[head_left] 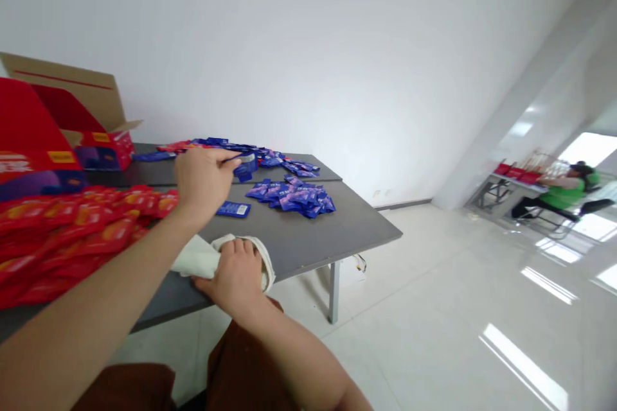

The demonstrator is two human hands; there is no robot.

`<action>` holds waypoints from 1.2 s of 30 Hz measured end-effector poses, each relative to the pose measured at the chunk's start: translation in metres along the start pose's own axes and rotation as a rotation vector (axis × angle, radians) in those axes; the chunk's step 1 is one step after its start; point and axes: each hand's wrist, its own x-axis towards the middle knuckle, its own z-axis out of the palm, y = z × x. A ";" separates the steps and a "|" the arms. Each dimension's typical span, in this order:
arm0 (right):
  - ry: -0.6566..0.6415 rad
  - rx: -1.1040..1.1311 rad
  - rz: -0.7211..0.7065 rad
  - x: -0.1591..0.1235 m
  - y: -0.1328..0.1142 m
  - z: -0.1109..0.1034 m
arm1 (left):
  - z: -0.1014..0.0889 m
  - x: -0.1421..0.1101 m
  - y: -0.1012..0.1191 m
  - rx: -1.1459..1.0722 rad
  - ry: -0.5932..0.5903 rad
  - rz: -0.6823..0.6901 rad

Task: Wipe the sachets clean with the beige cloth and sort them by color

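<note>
Pinching a blue sachet (245, 168), long axis rightward, in left hand (201, 185).

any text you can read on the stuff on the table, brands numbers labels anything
Red carton: white characters low on the front, too blurred to read.
Yellow label on the carton: too small to read.
Loose blue sachet: white print, too small to read.
Red sachets: yellow print, too blurred to read.
No word, brand or number is legible.
</note>
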 end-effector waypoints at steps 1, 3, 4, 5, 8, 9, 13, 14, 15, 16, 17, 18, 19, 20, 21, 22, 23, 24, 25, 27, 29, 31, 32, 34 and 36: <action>-0.005 0.013 0.014 0.000 0.001 0.001 | 0.018 0.001 0.002 0.072 -0.016 0.079; -0.016 0.049 0.029 0.000 0.004 0.001 | 0.055 0.005 0.001 0.080 -0.088 0.233; -0.022 0.070 0.031 0.000 0.007 0.001 | 0.074 0.007 -0.003 0.063 -0.127 0.297; -0.024 0.088 0.034 0.000 0.011 0.000 | 0.092 0.011 -0.008 0.056 -0.176 0.359; 0.000 0.103 0.074 0.005 0.029 -0.003 | 0.143 0.021 -0.034 0.054 -0.336 0.498; 0.016 0.091 0.097 0.006 0.036 -0.004 | 0.157 0.024 -0.044 0.059 -0.396 0.530; 0.031 0.010 0.196 0.011 0.056 -0.008 | 0.196 0.025 -0.084 0.129 -0.558 0.486; 0.018 -0.007 0.215 0.012 0.059 -0.009 | 0.203 0.024 -0.094 0.144 -0.632 0.463; 0.001 -0.019 0.229 0.012 0.060 -0.009 | 0.207 0.024 -0.103 0.148 -0.700 0.436; -0.017 -0.029 0.239 0.012 0.060 -0.008 | 0.211 0.025 -0.111 0.134 -0.755 0.413; -0.030 -0.034 0.247 0.012 0.060 -0.008 | 0.212 0.027 -0.118 0.115 -0.806 0.390; -0.038 -0.034 0.251 0.012 0.059 -0.007 | 0.212 0.030 -0.124 0.096 -0.851 0.369; -0.035 -0.027 0.255 0.012 0.059 -0.006 | 0.211 0.035 -0.128 0.083 -0.874 0.362; -0.025 -0.014 0.256 0.013 0.058 -0.005 | 0.207 0.041 -0.131 0.084 -0.869 0.357; -0.011 0.003 0.254 0.013 0.058 -0.005 | 0.201 0.048 -0.133 0.100 -0.831 0.352; 0.006 0.021 0.251 0.013 0.058 -0.004 | 0.193 0.054 -0.134 0.132 -0.757 0.339; 0.023 0.037 0.243 0.013 0.059 -0.004 | 0.183 0.059 -0.135 0.173 -0.663 0.306; 0.038 0.051 0.235 0.012 0.059 -0.004 | 0.172 0.063 -0.135 0.217 -0.563 0.257; 0.049 0.061 0.228 0.012 0.060 -0.005 | 0.161 0.065 -0.135 0.265 -0.473 0.195; 0.064 0.076 0.215 0.011 0.061 -0.006 | 0.137 0.062 -0.137 0.375 -0.362 0.055; 0.066 0.088 0.205 0.010 0.061 -0.007 | 0.117 0.049 -0.144 0.609 -0.291 -0.115; 0.065 0.085 0.196 0.009 0.061 -0.008 | 0.105 0.031 -0.156 0.806 -0.363 -0.196; 0.063 0.077 0.192 0.009 0.061 -0.008 | 0.101 0.021 -0.162 0.830 -0.407 -0.188; 0.058 0.053 0.187 0.009 0.061 -0.009 | 0.095 0.005 -0.171 0.796 -0.516 -0.101; 0.054 0.031 0.185 0.009 0.062 -0.011 | 0.088 -0.005 -0.174 0.725 -0.647 -0.034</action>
